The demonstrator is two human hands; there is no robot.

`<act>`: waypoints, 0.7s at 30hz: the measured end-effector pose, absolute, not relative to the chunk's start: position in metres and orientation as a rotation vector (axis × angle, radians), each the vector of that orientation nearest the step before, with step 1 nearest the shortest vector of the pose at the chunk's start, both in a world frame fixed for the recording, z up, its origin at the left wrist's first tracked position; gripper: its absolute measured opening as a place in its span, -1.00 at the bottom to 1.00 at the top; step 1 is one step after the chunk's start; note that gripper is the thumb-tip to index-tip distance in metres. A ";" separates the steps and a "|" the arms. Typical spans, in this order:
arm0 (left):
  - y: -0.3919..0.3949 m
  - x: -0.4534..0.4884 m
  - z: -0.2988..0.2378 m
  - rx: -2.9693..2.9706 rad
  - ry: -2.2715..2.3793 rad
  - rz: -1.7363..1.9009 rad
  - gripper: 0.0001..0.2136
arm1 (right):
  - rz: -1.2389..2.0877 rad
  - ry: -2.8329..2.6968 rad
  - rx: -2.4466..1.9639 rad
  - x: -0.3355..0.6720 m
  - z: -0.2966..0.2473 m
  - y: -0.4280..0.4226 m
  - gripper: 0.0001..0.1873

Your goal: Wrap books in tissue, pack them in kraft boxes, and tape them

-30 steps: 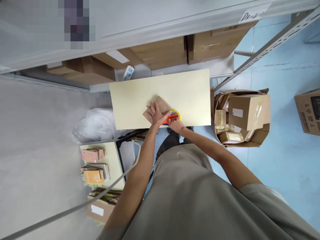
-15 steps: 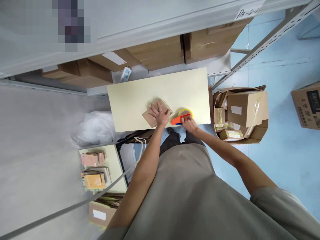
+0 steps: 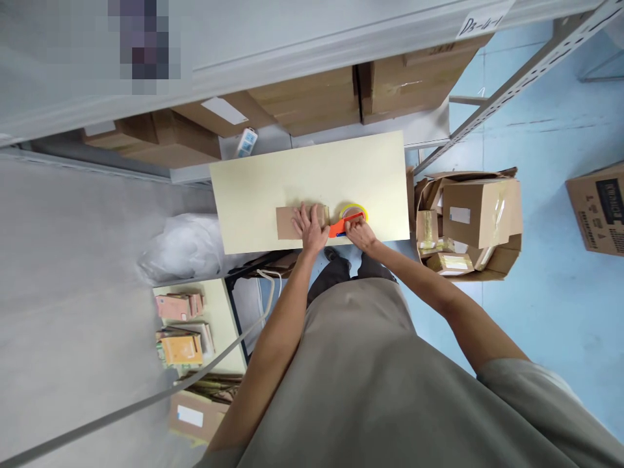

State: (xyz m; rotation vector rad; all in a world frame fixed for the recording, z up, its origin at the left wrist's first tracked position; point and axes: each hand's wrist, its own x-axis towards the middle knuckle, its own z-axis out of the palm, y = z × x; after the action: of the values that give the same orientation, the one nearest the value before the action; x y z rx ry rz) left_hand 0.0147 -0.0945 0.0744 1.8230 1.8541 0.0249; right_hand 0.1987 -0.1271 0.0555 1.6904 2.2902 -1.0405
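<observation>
A small brown cardboard box (image 3: pixel 286 224) lies on the pale yellow tabletop (image 3: pixel 258 185), its long side roughly along the table's front edge. My left hand (image 3: pixel 311 229) rests on the box with fingers spread, pressing its top near the right end. In my right hand (image 3: pixel 359 233) is an orange tape dispenser (image 3: pixel 338 227) loaded with a yellow-edged roll of tape (image 3: pixel 361 209). The dispenser's front end is close to the right end of the box, beside my left thumb; whether tape touches the cardboard is too small to tell.
Cardboard boxes (image 3: pixel 312 101) line the shelf behind the table. On the right stands a large open carton (image 3: pixel 507 260) full of smaller boxes. A white plastic bag (image 3: pixel 182 250) and a side table with stacked packets (image 3: pixel 180 350) are at left. A grey cable (image 3: pixel 195 379) crosses the lower left.
The box has turned from a slant to lie nearly parallel with the table's front edge. My right hand has brought the tape dispenser left, up to the box's right end.
</observation>
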 end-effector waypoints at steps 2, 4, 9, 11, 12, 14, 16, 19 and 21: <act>-0.098 0.013 0.074 1.833 1.831 0.046 -0.22 | -1.060 2.308 1.630 0.186 0.055 -0.132 -0.46; -0.101 0.010 0.074 1.844 1.815 0.067 -0.30 | -1.056 2.333 1.584 0.174 0.055 -0.134 -0.45; -0.105 0.003 0.074 1.848 1.817 0.127 -0.45 | -1.015 2.408 1.538 0.190 0.050 -0.136 -0.48; -0.106 0.003 0.073 1.850 1.814 0.144 -0.46 | -0.939 2.413 1.535 0.217 0.049 -0.133 -0.47; -0.106 0.003 0.072 1.851 1.814 0.149 -0.46 | -0.871 2.404 1.536 0.232 0.049 -0.130 -0.45; -0.107 0.003 0.071 1.845 1.816 0.151 -0.41 | -0.717 2.384 1.532 0.257 0.051 -0.121 -0.44; -0.106 0.004 0.071 1.832 1.818 0.144 -0.36 | -0.605 2.372 1.531 0.269 0.056 -0.108 -0.43; -0.105 0.005 0.072 1.822 1.821 0.124 -0.33 | -0.599 2.340 1.535 0.256 0.063 -0.086 -0.45; -0.104 0.007 0.073 1.820 1.823 0.105 -0.31 | -0.670 2.303 1.550 0.237 0.067 -0.073 -0.48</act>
State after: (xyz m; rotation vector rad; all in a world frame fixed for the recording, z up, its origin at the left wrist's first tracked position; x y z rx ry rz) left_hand 0.0065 -0.1040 0.0730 1.8203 1.8233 0.1051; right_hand 0.2371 -0.0730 0.0672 1.5498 2.3026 -0.6703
